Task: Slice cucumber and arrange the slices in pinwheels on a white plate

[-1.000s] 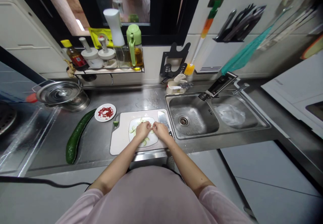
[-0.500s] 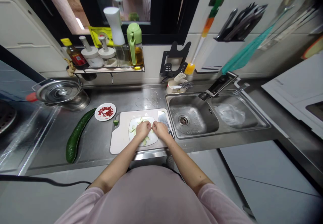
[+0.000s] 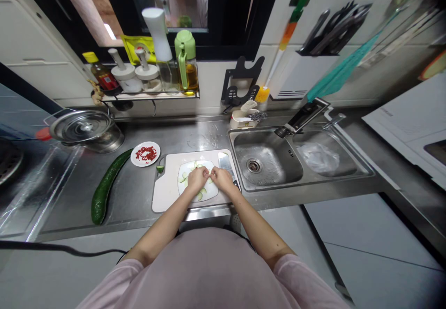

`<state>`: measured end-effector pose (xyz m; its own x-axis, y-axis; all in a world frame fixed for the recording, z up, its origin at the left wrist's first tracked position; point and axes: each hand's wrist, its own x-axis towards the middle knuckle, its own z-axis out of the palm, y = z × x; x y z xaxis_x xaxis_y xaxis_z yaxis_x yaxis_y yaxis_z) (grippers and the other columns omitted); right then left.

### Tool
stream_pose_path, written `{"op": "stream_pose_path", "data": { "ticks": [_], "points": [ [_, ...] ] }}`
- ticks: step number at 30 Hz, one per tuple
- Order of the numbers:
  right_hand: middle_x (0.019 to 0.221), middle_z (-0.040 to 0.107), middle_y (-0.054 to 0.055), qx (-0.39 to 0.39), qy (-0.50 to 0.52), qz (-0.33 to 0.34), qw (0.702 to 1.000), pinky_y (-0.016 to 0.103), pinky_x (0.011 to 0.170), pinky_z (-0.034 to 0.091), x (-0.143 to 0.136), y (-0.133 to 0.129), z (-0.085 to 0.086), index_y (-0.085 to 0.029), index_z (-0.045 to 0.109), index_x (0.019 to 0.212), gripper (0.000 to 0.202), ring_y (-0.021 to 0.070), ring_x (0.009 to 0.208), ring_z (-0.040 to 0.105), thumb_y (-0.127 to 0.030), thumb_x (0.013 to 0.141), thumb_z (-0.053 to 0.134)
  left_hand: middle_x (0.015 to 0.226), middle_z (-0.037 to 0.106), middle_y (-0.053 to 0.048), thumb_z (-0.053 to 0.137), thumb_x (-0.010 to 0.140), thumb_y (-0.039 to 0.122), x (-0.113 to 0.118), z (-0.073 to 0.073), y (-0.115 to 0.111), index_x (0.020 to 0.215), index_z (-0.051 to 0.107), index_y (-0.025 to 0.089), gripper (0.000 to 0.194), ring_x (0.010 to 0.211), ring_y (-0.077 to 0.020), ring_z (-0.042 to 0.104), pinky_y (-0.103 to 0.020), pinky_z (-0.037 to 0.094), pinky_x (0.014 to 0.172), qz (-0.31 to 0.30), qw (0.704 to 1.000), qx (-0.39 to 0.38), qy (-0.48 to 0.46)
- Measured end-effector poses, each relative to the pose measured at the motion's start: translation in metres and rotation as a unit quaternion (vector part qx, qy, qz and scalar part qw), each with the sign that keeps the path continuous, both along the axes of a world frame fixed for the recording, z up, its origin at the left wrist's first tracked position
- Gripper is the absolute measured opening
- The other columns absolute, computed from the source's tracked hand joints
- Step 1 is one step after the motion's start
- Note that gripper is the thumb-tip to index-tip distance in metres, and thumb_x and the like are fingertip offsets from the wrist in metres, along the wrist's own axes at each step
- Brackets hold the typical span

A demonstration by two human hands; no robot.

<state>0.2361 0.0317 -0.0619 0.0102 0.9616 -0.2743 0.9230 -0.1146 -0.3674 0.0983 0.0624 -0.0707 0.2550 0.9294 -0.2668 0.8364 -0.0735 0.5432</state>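
Note:
A white plate (image 3: 181, 190) with pale green cucumber slices (image 3: 200, 194) lies on a light cutting board (image 3: 163, 193). Over the plate, my left hand (image 3: 198, 179) and my right hand (image 3: 221, 179) are close together with fingers pinched. What they hold between the fingertips is too small to make out. Beside my right hand a knife (image 3: 225, 161) rests on the board, its dark handle partly behind my wrist. A cut green end piece (image 3: 160, 169) sits at the board's upper left corner.
Left of the board are a small plate of chopped red pieces (image 3: 146, 154), a long green cucumber (image 3: 108, 186) and a lidded steel pot (image 3: 87, 130). A double sink (image 3: 268, 160) is on the right. Bottles (image 3: 186, 62) stand on a wall rack above the counter.

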Motion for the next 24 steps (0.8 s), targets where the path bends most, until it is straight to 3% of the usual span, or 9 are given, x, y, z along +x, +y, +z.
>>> {"op": "stream_pose_path", "data": {
  "ticks": [24],
  "points": [
    [0.095,0.070,0.006,0.000,0.004,-0.007,1.000,0.024,0.067,0.033,0.0001,0.0018,0.0033,-0.021,0.066,0.101,0.023,0.0177,0.087,0.060,-0.030,0.090,0.049,0.089,0.072,-0.002,0.058,0.082,0.026,-0.0046,-0.0037,-0.0004,0.092,0.067,0.024,0.015,0.088,-0.0188,0.063,-0.027,0.042,0.074,0.008,1.000,-0.001,0.005]
  ]
}}
